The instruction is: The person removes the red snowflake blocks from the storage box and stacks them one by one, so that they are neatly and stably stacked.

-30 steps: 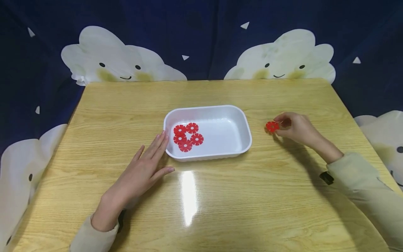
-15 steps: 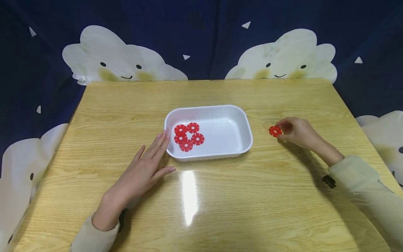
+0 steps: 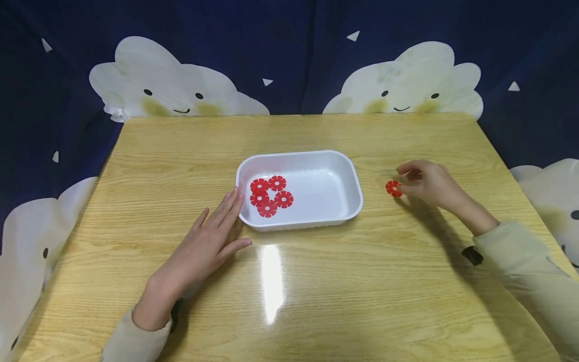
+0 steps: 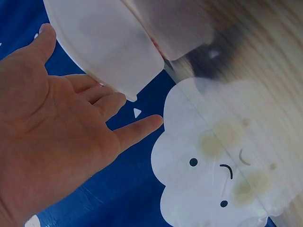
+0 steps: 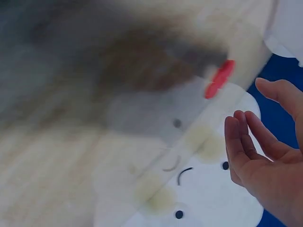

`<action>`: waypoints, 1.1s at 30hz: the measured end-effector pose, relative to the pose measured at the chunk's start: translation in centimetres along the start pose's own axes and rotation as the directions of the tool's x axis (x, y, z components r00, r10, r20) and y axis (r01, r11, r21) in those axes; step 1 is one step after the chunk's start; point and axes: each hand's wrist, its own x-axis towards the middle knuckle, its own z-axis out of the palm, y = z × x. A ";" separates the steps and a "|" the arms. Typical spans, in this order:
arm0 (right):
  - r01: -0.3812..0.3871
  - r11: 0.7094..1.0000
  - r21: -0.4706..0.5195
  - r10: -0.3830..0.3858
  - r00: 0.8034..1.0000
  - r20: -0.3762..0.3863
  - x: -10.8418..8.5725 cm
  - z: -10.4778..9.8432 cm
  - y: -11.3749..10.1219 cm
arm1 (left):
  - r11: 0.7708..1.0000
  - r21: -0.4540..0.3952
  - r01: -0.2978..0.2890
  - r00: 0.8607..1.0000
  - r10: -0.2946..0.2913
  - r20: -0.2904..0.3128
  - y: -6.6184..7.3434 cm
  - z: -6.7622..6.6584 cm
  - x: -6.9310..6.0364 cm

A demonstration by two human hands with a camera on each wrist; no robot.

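Note:
A white plastic tray (image 3: 316,193) stands mid-table, with several red notched snowflake discs (image 3: 284,199) lying together in its left half. My left hand (image 3: 203,246) rests its straight fingers against the tray's left end, thumb spread apart. In the left wrist view that hand (image 4: 71,118) lies along the tray wall (image 4: 109,42). To the right of the tray, one red notched disc (image 3: 393,189) lies on the table. My right hand (image 3: 431,186) hovers just beside it, thumb and fingers parted. The right wrist view shows the disc (image 5: 220,79) apart from the hand (image 5: 265,142).
The wooden table (image 3: 325,286) has a glossy light streak near the front. Dark blue cloth with white cloud faces (image 3: 407,80) hangs behind it and at both sides.
My right hand set the red disc down on the table and let go of it, its fingers parting and lifting slightly. The left hand and tray stayed in place.

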 end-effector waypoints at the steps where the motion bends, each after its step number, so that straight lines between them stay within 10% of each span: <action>1: -0.006 1.000 0.006 0.006 1.000 -0.010 0.1 -0.2 -0.4 | 1.000 0.002 0.001 1.000 -0.001 0.001 0.0 0.0 0.0; 16: 0.162 0.976 0.143 -0.152 0.985 -0.079 2.3 0.0 -7.9 | 1.000 -0.010 0.011 1.000 -0.011 0.020 0.0 0.0 0.0; 33: 0.330 0.912 0.243 -0.360 0.928 0.092 6.7 7.8 -14.2 | 1.000 -0.023 0.017 1.000 -0.016 0.026 -0.1 0.0 0.1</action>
